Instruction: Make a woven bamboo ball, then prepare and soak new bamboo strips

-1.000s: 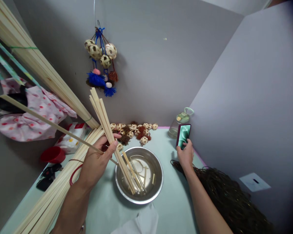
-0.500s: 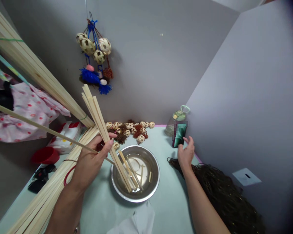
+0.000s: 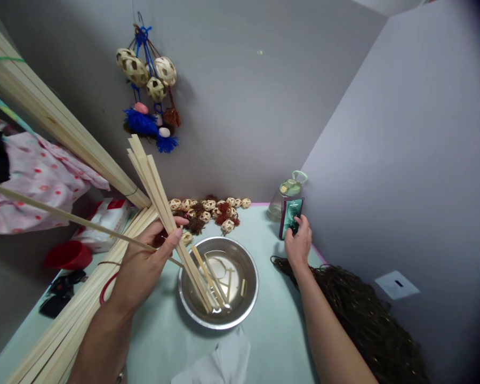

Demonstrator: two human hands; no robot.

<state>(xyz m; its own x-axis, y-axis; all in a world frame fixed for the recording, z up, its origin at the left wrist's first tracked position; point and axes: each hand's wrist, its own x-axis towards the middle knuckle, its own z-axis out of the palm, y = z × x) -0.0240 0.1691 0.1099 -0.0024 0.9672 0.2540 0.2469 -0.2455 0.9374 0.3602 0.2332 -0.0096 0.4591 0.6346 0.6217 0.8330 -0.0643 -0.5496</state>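
My left hand (image 3: 146,266) is closed around a bundle of flat pale bamboo strips (image 3: 160,197). The strips slant down over the metal basin (image 3: 255,298), their lower ends in or just above the water. One long strip (image 3: 72,217) runs from the hand out past the left edge. Several short strip pieces (image 3: 229,285) lie in the basin. On the right, my right hand (image 3: 299,242) has its fingers apart at a phone (image 3: 291,216), the fingertips over its lit screen. The phone leans upright against a clear bottle (image 3: 275,208) with a green lid.
Small woven balls (image 3: 228,226) with brown tassels line the wall. More balls with blue tassels (image 3: 144,122) hang above. Long strip bundles (image 3: 64,314) lie left, beside a red bowl (image 3: 68,255). Dark cord (image 3: 364,314) is heaped right; white cloth (image 3: 220,365) lies in front.
My right hand has moved slightly up and left, its fingers now over the phone's screen. The screen shows a different, brighter picture. My left hand still holds the strips; the view has shifted a little.
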